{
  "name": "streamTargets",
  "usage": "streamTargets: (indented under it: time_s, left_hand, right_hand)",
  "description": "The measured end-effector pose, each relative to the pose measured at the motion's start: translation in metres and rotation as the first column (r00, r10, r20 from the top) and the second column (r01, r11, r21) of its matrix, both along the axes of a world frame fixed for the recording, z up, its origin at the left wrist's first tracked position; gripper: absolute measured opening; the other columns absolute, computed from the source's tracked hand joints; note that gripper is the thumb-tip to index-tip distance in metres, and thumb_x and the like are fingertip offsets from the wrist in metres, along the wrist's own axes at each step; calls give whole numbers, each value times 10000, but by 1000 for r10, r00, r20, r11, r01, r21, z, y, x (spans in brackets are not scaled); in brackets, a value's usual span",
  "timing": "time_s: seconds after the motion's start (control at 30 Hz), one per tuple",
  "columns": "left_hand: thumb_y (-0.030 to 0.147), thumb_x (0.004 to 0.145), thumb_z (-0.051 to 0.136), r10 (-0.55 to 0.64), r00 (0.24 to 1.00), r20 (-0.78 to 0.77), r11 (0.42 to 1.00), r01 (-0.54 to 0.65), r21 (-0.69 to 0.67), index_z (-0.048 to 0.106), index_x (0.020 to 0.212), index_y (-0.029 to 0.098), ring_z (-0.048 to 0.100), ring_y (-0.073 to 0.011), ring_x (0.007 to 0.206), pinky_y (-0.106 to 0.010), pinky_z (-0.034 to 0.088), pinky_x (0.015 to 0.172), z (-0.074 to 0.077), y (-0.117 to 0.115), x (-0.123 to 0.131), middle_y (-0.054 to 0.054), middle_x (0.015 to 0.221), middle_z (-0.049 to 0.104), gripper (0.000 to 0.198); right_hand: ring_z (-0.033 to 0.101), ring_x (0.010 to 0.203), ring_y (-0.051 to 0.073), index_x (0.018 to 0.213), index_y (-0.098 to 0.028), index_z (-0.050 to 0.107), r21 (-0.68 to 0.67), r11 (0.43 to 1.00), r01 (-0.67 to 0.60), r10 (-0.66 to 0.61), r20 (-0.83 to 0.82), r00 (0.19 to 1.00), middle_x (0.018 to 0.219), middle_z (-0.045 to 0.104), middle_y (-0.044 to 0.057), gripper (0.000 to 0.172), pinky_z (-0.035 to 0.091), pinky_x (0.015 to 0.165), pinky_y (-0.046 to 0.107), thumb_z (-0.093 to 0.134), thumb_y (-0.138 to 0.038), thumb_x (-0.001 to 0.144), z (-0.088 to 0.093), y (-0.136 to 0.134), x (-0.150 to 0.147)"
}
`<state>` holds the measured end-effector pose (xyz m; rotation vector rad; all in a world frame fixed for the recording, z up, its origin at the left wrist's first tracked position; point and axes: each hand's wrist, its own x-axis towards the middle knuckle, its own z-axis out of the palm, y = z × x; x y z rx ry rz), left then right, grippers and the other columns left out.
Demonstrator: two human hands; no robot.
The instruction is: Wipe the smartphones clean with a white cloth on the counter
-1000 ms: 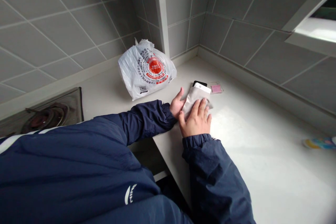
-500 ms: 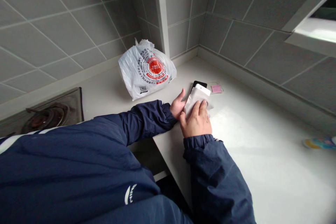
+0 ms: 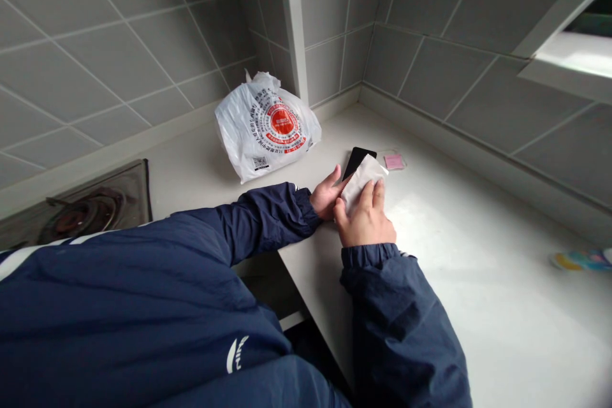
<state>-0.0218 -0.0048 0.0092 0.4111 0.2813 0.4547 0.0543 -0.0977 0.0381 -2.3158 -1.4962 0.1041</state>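
A pale grey cloth (image 3: 364, 180) with a zigzag edge lies over a white phone-like object, of which only a sliver shows at the upper right. My right hand (image 3: 367, 220) presses on the cloth from above, fingers pointing up and away. From the left, my left hand (image 3: 329, 194) supports the covered object, its thumb raised and its other fingers mostly hidden beneath. Just behind the cloth, a black flat object (image 3: 358, 160) rests on the white counter (image 3: 478, 312). Beside it is a small pink packet (image 3: 394, 162).
A white plastic bag (image 3: 268, 127) with red and black print stands at the back left. A gas burner (image 3: 79, 213) is at the far left. Something colourful (image 3: 581, 260) lies at the right. Tiled walls border the counter.
My right hand and the cloth have shifted slightly to the right and up. The cloth now covers nearly all of the white object, and more of the black object shows.
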Motion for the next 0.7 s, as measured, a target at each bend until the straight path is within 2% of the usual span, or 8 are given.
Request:
streamTargets:
  time_s: [0.1, 0.17, 0.27, 0.37, 0.5, 0.6, 0.7]
  left_hand:
    - [664, 1005, 67, 4, 1000, -1, 1000, -5, -22, 459, 1518, 156, 544, -248, 1353, -417, 254, 1208, 0, 1, -1, -132, 1355, 644, 822]
    - [684, 997, 90, 1, 1000, 13, 999, 0, -42, 468, 1509, 140, 550, -259, 1346, -430, 260, 1205, -2, 3, -2, -147, 1342, 649, 838]
    - [720, 977, 111, -29, 997, 65, 997, 34, -71, 457, 1511, 101, 549, -281, 1346, -460, 276, 1196, -4, 5, -3, -183, 1348, 637, 888]
    - [732, 969, 103, -70, 994, 83, 993, 77, -84, 445, 1518, 90, 542, -284, 1355, -469, 271, 1200, -2, 5, -3, -193, 1353, 631, 911]
    - [717, 980, 84, -93, 993, 73, 993, 98, -65, 440, 1530, 131, 535, -261, 1367, -445, 258, 1214, -2, 4, -3, -154, 1371, 630, 879]
    - [679, 1001, 122, -104, 992, 73, 994, 106, -26, 451, 1528, 171, 557, -250, 1345, -430, 289, 1202, -7, 4, -5, -123, 1360, 643, 803]
    - [661, 1008, 131, -161, 987, 0, 987, 161, -8, 468, 1516, 196, 598, -264, 1296, -451, 337, 1172, -11, 6, -10, -113, 1303, 677, 766]
  right_hand:
    - [713, 1049, 340, 1557, -54, 341, -9, 1000, -23, 23, -7, 1000, 1653, 260, 229, 812, 597, 866, 470, 493, -497, 893, -1, -1, -3]
    - [656, 1175, 382, 1562, -44, 327, -19, 999, -48, 48, -9, 999, 1659, 236, 234, 818, 569, 931, 512, 492, -491, 897, -4, -1, -7]
    - [424, 1420, 451, 1569, -41, 318, -21, 998, -64, 65, 32, 997, 1666, 233, 207, 786, 426, 1082, 650, 456, -468, 924, -8, -3, -14]
    - [249, 1514, 443, 1576, -50, 310, -3, 998, -70, 70, 47, 996, 1676, 223, 169, 761, 286, 1156, 706, 413, -472, 951, -12, -3, -17]
    - [212, 1526, 443, 1590, -76, 286, 27, 998, -53, 51, 51, 997, 1684, 200, 147, 777, 260, 1146, 742, 379, -534, 969, -14, 0, -6]
    - [197, 1534, 434, 1599, -104, 269, 63, 998, -17, 12, 74, 997, 1688, 194, 132, 769, 244, 1138, 765, 353, -554, 981, -14, 3, 8]
    - [163, 1547, 419, 1603, -116, 255, 110, 994, -18, 8, 91, 996, 1685, 209, 140, 745, 236, 1132, 778, 340, -533, 992, -14, 6, 19]
